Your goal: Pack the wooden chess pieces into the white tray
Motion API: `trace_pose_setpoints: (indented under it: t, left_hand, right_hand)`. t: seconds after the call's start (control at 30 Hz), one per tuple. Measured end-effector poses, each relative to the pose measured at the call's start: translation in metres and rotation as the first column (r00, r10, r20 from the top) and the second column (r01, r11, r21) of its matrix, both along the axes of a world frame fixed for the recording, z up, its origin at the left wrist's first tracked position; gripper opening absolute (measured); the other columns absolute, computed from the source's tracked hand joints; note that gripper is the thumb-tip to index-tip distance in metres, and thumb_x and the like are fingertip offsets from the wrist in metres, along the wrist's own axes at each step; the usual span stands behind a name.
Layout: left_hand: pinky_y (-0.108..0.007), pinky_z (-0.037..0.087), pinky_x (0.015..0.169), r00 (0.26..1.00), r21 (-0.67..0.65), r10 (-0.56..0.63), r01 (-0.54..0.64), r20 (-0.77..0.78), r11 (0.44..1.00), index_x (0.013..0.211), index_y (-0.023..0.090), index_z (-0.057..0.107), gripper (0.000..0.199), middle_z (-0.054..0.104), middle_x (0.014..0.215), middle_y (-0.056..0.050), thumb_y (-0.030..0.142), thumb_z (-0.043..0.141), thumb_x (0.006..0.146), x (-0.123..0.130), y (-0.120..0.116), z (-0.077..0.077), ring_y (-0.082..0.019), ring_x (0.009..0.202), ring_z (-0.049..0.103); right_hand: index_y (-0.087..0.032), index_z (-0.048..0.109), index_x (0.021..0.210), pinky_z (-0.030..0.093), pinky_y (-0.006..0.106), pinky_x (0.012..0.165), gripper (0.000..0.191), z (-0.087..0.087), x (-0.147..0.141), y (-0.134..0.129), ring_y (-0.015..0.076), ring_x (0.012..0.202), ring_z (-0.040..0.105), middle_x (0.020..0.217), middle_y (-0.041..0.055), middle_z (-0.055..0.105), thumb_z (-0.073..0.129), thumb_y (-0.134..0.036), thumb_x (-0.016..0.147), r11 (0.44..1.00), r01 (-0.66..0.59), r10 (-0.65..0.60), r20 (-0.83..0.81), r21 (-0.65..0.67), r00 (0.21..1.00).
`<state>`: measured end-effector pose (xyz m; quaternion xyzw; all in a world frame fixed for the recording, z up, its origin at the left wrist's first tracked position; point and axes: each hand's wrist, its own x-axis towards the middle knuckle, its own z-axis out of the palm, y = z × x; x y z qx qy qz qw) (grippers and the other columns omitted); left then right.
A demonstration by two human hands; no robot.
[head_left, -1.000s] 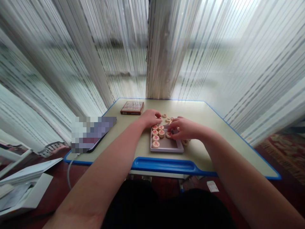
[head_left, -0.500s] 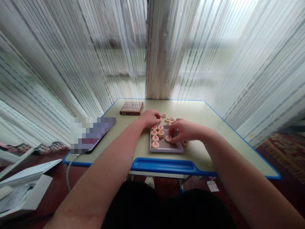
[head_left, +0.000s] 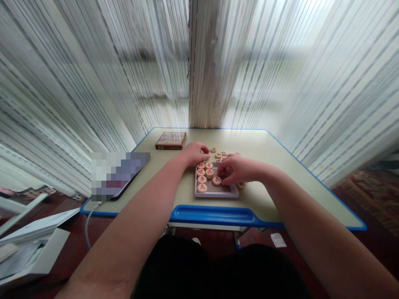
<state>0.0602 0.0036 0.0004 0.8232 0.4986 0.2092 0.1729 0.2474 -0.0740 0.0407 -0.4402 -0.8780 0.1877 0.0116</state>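
A shallow pale tray (head_left: pixel 217 195) on the table holds several round wooden pieces with red characters, grouped at its left side. My right hand (head_left: pixel 235 169) reaches over the tray from the right, its fingertips closed on a red-marked piece (head_left: pixel 217 180) inside. Behind the tray's back left corner is my left hand (head_left: pixel 198 153), fingers curled; whatever lies under them is mostly hidden. More loose pieces (head_left: pixel 218 155) lie behind the tray between the hands, and one piece (head_left: pixel 242 185) sits at the tray's right side.
A flat brown box (head_left: pixel 171 140) lies at the table's back left. A phone (head_left: pixel 131 174), partly pixelated, rests at the left edge with a white cable (head_left: pixel 87 226). The table's front edge has a blue trough (head_left: pixel 215 214). An open white box (head_left: pixel 46 257) stands below left.
My right hand and the piece at its fingertips have shifted slightly left within the tray. My left hand has hardly moved. The whole view has shifted a little.
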Motion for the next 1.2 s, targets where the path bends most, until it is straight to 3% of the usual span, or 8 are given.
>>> trace_pose_setpoints:
  t: [0.17, 0.57, 0.77, 1.2]
  left_hand:
    - [-0.025, 0.045, 0.067, 1.0, 0.0, 0.007, -0.007, 0.003, 1.0, 0.089, 0.017, 0.071, 0.031, 0.07, 0.084, -0.003, 0.037, 0.062, 0.067, 0.0, -0.0008, 0.0004, -0.016, 0.072, 0.06]
    - [-0.025, 0.045, 0.067, 1.0, 0.007, 0.007, -0.007, -0.003, 1.0, 0.087, 0.018, 0.071, 0.029, 0.07, 0.083, -0.003, 0.037, 0.061, 0.068, 0.0006, -0.0013, 0.0009, -0.016, 0.072, 0.06]
    - [-0.026, 0.045, 0.067, 1.0, 0.018, 0.011, -0.011, -0.017, 1.0, 0.087, 0.018, 0.071, 0.03, 0.07, 0.083, -0.003, 0.038, 0.06, 0.067, 0.0006, -0.0018, 0.0014, -0.016, 0.072, 0.059]
    - [-0.025, 0.046, 0.068, 1.0, 0.012, 0.004, -0.003, -0.02, 1.0, 0.088, 0.018, 0.071, 0.029, 0.07, 0.086, -0.003, 0.037, 0.061, 0.069, 0.0005, -0.0015, 0.0017, -0.016, 0.073, 0.06]
  right_hand:
    - [-0.022, 0.07, 0.083, 0.043, 0.024, 0.064, 0.02, 0.0002, -0.0011, 0.0001, 0.0145, 0.072, 0.057, 0.079, 0.0014, 0.065, 0.061, -0.022, 0.065, 1.0, 0.008, -0.008, 0.003, -0.016, 1.0]
    - [-0.021, 0.066, 0.075, 0.038, 0.023, 0.057, 0.013, -0.0037, -0.0042, 0.0005, 0.0122, 0.064, 0.053, 0.071, -0.0002, 0.063, 0.062, -0.031, 0.068, 1.0, 0.009, -0.009, -0.005, 0.015, 1.0]
    - [-0.021, 0.066, 0.076, 0.039, 0.023, 0.06, 0.012, -0.0005, -0.0041, -0.0026, 0.0127, 0.067, 0.054, 0.073, -0.0002, 0.063, 0.062, -0.026, 0.066, 1.0, -0.004, 0.003, -0.001, -0.001, 1.0]
    - [-0.019, 0.064, 0.071, 0.035, 0.024, 0.057, 0.021, -0.0064, -0.0063, 0.0006, 0.0128, 0.063, 0.051, 0.068, 0.0006, 0.062, 0.065, -0.04, 0.067, 0.998, -0.014, 0.013, 0.023, 0.055, 1.0]
